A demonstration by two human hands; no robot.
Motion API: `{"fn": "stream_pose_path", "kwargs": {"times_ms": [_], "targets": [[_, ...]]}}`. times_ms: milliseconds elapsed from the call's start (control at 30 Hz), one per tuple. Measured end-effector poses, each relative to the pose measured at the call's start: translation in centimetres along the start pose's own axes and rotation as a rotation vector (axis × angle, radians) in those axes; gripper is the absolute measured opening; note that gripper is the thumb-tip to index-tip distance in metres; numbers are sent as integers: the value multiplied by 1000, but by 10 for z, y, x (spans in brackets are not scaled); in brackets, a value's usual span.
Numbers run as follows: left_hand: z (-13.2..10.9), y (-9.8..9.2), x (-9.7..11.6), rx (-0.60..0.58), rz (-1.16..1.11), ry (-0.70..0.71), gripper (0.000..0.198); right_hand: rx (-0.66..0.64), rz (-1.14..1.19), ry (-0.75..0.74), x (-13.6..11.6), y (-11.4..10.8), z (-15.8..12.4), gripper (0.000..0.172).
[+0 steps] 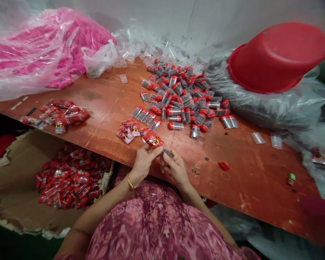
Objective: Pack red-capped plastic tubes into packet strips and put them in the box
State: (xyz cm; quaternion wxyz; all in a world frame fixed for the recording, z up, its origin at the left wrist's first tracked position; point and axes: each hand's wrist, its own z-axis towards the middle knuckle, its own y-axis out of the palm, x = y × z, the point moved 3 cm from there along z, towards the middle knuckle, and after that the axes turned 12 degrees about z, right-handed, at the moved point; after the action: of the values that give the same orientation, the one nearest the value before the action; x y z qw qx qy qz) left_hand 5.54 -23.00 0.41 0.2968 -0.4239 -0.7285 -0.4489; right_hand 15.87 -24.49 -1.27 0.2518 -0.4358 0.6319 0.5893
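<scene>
The left hand (143,161) has its fingers clamped on the near end of a red packet (152,139), whose long axis slants toward the right hand (176,169). Just right of the packet, that hand's fingers grip a small dark item (167,153), partly hidden.

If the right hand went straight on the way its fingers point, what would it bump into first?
The right hand would most likely meet the left hand first, near where that one pinches a red packet. Depth is hard to judge here.
</scene>
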Motion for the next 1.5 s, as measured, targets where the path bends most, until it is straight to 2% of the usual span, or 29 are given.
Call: {"fn": "stream_pose_path", "kwargs": {"times_ms": [67,200,267,400,467,533,700,767,867,967,1133,1233,1333,1433,1500], "targets": [[1,-1,1,-28,37,17,32,-39,161,100,0,3,3,28],[3,-7,2,-53,149,56,32,-19,244,98,4,10,7,28],[4,-11,0,-46,225,72,32,12,173,46,8,10,8,27],[6,-12,-2,-42,269,100,30,119,-153,-179,8,4,8,23],[8,-11,-2,-62,228,118,31,114,-277,-247,6,1,8,21],[12,-10,-1,-70,208,134,31,56,-352,-270,5,1,9,20],[19,-12,2,-26,253,105,23,-60,-424,-278,-1,6,9,22],[20,-12,4,-46,253,76,22,-66,-369,-248,-2,7,10,24],[19,-10,5,-63,289,47,22,-57,-229,-125,2,8,11,27],[16,-8,2,-42,309,54,24,-17,-127,-66,9,10,12,27],[11,-3,-6,-77,185,57,31,157,-322,-277,7,7,12,28],[11,-6,-4,-68,112,44,33,44,-282,-163,4,8,14,28],[12,-11,1,-18,112,78,33,-65,-123,-13,-1,11,15,29],[8,-11,2,-68,211,87,35,-94,79,100,-3,17,15,33],[5,-10,-1,-109,270,57,41,-64,164,136,-1,21,16,35]]}}
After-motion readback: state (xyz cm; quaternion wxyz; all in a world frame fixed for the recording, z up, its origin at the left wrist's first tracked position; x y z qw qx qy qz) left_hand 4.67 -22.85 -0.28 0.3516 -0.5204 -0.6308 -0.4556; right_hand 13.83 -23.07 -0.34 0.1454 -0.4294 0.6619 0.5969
